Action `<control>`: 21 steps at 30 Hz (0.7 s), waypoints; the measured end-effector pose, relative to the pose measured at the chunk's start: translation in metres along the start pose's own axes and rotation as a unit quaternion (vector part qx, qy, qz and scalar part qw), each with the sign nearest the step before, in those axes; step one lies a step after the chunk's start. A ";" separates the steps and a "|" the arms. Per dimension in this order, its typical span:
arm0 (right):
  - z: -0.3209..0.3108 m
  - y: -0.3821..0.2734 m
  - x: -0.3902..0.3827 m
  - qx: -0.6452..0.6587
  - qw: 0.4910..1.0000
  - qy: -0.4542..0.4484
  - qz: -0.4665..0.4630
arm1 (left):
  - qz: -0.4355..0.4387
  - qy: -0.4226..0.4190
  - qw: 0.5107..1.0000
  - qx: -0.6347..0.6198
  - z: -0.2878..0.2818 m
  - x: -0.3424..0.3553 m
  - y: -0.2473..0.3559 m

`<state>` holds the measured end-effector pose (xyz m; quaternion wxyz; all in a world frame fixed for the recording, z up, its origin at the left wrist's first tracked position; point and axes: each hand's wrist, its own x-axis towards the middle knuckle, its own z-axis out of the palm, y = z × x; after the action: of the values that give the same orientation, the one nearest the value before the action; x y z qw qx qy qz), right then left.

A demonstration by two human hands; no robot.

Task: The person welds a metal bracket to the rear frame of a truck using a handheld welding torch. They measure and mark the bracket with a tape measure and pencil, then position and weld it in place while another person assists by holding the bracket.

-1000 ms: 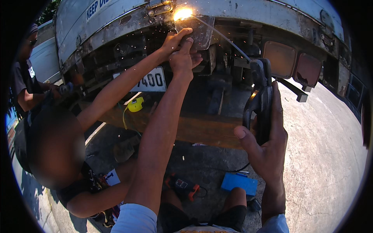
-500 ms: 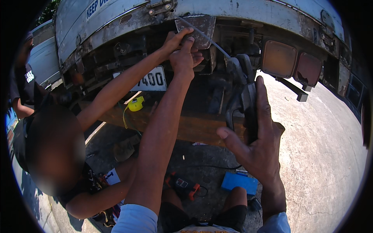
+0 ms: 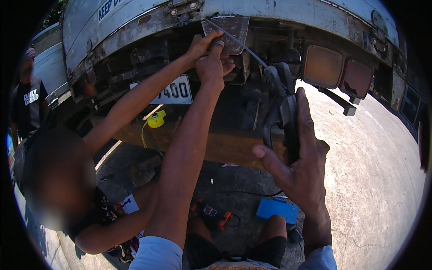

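Note:
My right hand (image 3: 301, 166) grips a black welding electrode holder (image 3: 285, 117), its index finger stretched along the side and its thumb apart. A thin grey welding rod (image 3: 245, 46) runs from the holder's jaws up and left, ending at the upper left corner of a worn metal plate (image 3: 234, 35) under the truck's rear edge. At the plate's lower left, my left hand (image 3: 211, 69) has its thumb up against the plate and its fingers below the lower edge. A co-worker's hand (image 3: 201, 46) touches the plate's left side, right beside my thumb.
Tail lights (image 3: 323, 66) hang right of the holder. A yellow tape measure (image 3: 156, 119) rests by a rusty beam (image 3: 225, 146) below the number plate (image 3: 177, 91). On the ground are a blue case (image 3: 277, 210) and a black-and-orange machine (image 3: 211, 213). The co-worker (image 3: 58, 180) crouches at left.
Both my hands, the rod and the plate keep their places. The co-worker's head has shifted slightly, and a person in the far left background has straightened up.

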<state>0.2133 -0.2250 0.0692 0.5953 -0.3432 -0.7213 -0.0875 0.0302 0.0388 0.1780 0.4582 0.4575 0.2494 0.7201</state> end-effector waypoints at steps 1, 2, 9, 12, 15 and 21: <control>-0.001 -0.001 0.000 -0.001 1.000 -0.001 0.002 | 0.002 -0.002 1.000 -0.001 0.000 0.000 0.000; -0.002 -0.002 0.000 -0.002 1.000 -0.003 0.006 | 0.000 -0.003 1.000 -0.001 -0.001 0.000 0.000; -0.003 -0.002 0.001 0.005 1.000 -0.007 -0.003 | 0.009 -0.008 1.000 0.023 -0.001 -0.001 -0.002; -0.002 -0.001 0.004 0.040 0.999 0.018 0.002 | 0.015 -0.012 0.999 0.026 -0.002 0.000 -0.003; -0.013 -0.006 0.003 0.163 0.969 0.004 0.186 | 0.020 -0.008 0.999 0.028 -0.002 0.000 -0.004; -0.021 -0.016 0.008 0.247 0.924 -0.004 0.291 | -0.056 -0.007 0.998 0.027 0.000 0.004 0.010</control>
<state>0.2198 -0.2449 0.0870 0.6574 -0.3806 -0.5906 0.2722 0.0255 0.0374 0.1875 0.4868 0.4597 0.2904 0.6836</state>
